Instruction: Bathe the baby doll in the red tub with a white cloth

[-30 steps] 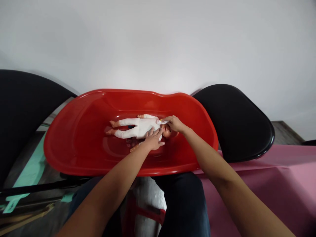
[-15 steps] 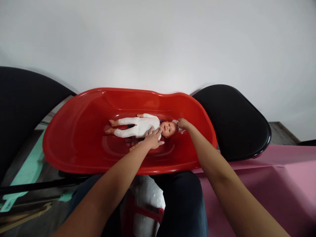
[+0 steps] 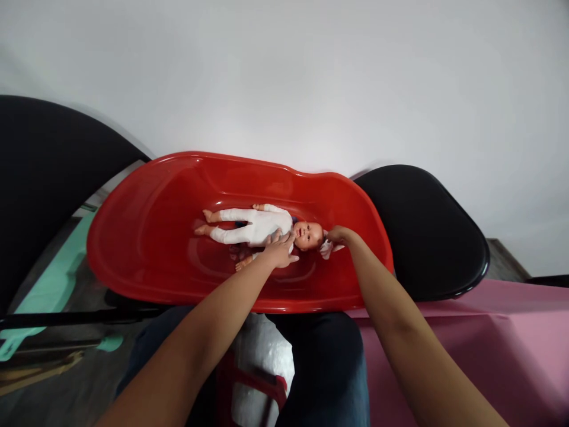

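A baby doll (image 3: 269, 226) in a white suit lies on its back in a red baby bathtub (image 3: 146, 237), its head to the right and its bare feet to the left. My left hand (image 3: 281, 250) rests on the doll's chest and near shoulder, fingers spread, with the thumb apart. At the top of the doll's head, my right hand (image 3: 340, 235) is closed on a small pale pinkish cloth (image 3: 326, 249). Part of this cloth hangs below the fingers. Something dark, mostly hidden, shows under the doll.
Black chairs stand on the left (image 3: 53, 160) and right (image 3: 427, 231) of the tub. Behind it rises a white wall (image 3: 284, 77). Pink sheeting (image 3: 480, 344) spreads at the lower right, and a mint-green strip (image 3: 53, 284) lies at the left.
My right hand has moved slightly toward me with the cloth, which now hangs lower beside the doll's head. The left hand stays on the doll. The whole view has tilted a little.
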Tool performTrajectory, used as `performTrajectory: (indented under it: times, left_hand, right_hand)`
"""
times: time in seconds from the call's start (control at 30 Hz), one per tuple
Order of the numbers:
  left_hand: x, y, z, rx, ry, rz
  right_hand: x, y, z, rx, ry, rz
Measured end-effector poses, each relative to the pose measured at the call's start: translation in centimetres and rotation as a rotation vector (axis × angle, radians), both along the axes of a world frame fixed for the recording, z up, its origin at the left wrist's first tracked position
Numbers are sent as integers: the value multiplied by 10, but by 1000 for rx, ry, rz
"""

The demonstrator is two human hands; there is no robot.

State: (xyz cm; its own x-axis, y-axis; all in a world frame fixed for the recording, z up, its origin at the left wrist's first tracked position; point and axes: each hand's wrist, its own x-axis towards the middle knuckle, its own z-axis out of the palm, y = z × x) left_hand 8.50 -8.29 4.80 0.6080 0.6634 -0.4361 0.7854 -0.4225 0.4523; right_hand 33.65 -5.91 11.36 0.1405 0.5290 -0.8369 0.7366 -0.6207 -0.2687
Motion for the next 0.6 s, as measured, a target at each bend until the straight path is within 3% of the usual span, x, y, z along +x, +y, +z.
performTrajectory:
  times: [0.07, 0.1, 0.2, 0.3, 0.6]
  left_hand:
    - [0, 0, 0, -4, -1, -1]
    - [0, 0, 0, -5, -1, -2]
    - [0, 1, -1, 0, -4, -3]
    - [0, 1, -5, 5, -8, 8]
    - [0, 1, -10, 20, -8, 12]
  right_hand:
    - [2, 2, 4, -61, 48, -76]
    - [2, 3, 5, -17, 78, -126]
    - [0, 2, 5, 280, 157, -217]
    - [-6, 1, 6, 418, 195, -208]
    - [-1, -5, 22, 399, 333, -112]
